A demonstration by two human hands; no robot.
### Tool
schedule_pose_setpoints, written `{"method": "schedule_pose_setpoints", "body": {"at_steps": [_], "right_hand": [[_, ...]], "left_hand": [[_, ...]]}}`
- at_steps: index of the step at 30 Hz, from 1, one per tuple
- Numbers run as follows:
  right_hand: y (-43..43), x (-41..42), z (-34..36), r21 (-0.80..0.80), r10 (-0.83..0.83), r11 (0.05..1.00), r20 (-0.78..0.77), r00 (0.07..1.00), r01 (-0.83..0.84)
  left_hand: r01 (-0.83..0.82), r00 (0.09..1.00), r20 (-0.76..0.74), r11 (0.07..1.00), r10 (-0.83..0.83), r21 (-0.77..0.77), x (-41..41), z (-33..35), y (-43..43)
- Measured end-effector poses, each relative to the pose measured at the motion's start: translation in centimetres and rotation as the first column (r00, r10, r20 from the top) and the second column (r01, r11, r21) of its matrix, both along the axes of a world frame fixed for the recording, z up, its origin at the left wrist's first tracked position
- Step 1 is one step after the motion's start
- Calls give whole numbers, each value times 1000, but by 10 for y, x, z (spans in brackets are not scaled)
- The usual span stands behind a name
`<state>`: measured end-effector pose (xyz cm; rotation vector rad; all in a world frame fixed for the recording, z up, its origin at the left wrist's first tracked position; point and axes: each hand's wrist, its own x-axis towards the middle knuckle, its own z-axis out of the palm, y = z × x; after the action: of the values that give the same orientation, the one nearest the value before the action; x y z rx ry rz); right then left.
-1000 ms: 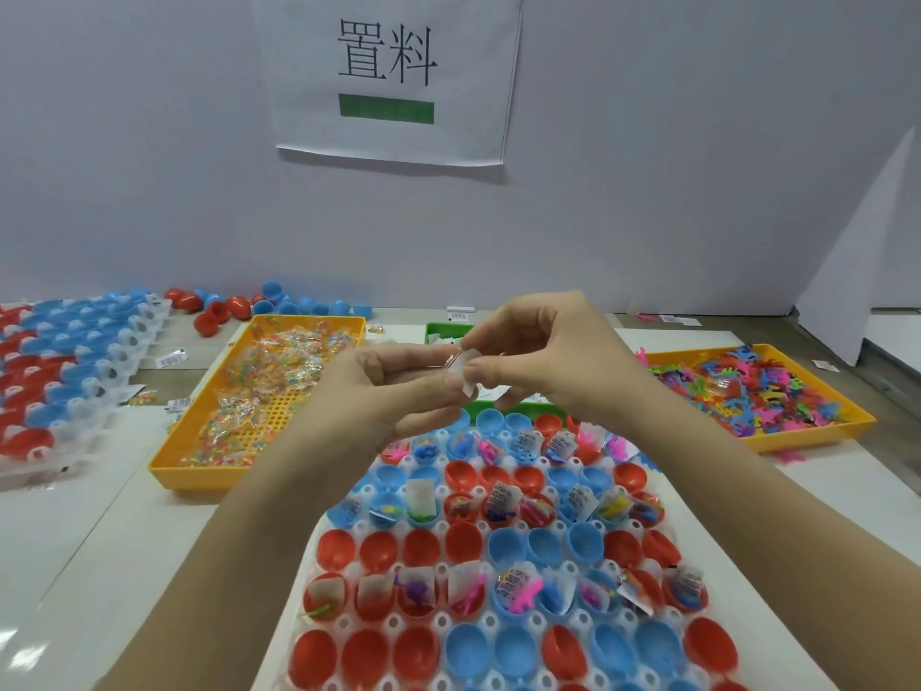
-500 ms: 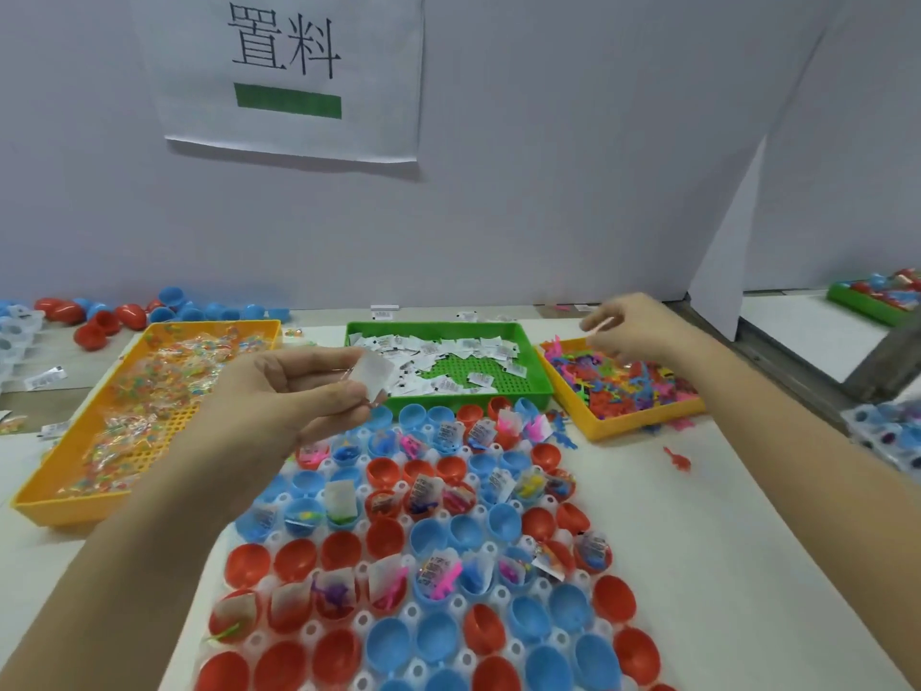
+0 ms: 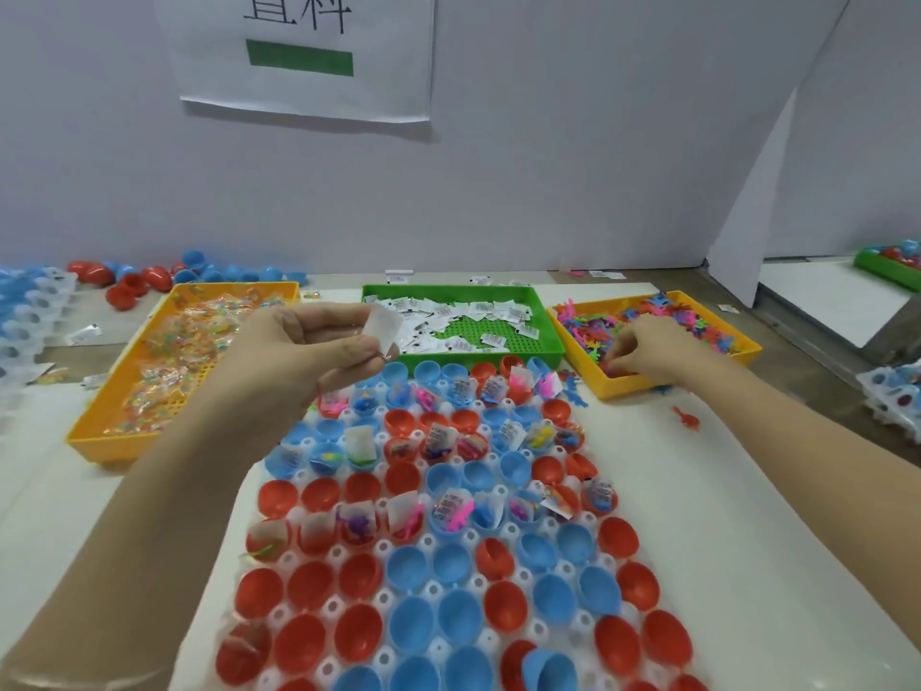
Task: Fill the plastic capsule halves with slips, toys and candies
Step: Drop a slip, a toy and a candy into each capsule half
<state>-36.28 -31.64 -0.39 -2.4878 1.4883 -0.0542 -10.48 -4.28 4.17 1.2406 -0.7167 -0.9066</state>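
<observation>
Left hand [image 3: 319, 351] pinches a slip [image 3: 383, 327]; right hand [image 3: 643, 349], fingers curled among toys [image 3: 697, 326], grip unclear; lift one toy only.

Left grip [image 3: 309, 351] raised, pinching; right grip [image 3: 643, 351] stretched forward, palm down.

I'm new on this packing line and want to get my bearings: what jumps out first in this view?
The grid of red and blue capsule halves fills the centre foreground, with some far rows already stuffed. Above it the left hand pinches a white slip, while the right hand has its fingers in the orange toy tray at the right.
</observation>
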Motion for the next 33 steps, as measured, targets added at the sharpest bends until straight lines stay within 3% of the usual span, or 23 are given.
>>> {"method": "schedule_pose_setpoints", "body": {"at_steps": [11, 14, 17, 19, 22, 28, 33], "right_hand": [[21, -16, 22, -242, -133, 938, 410, 902, 249], [59, -2, 41, -146, 2, 984, 565, 825, 98], [134, 18, 63, 26, 203, 950, 704, 681, -311], [182, 27, 72, 124, 320, 827, 696, 642, -548], [222, 40, 77, 236, 392, 722, 635, 665, -650], [233, 55, 79, 339, 429, 736, 438, 790, -587], [233, 62, 81, 343, 507, 753, 242, 827, -562]], "left_hand": [[-79, 997, -15, 997, 79, 25, -4, -18, 60], [-66, 997, -23, 997, 67, 43, -19, -21, 70], [-43, 999, 21, 997, 42, 67, -37, -24, 75], [-31, 997, 80, 996, 24, 83, -47, -25, 77], [2, 990, 143, 998, -11, 61, -58, -25, 82], [103, 976, 186, 993, -111, 53, -67, -19, 88], [165, 974, 150, 985, -170, 46, -62, -15, 94]]}}
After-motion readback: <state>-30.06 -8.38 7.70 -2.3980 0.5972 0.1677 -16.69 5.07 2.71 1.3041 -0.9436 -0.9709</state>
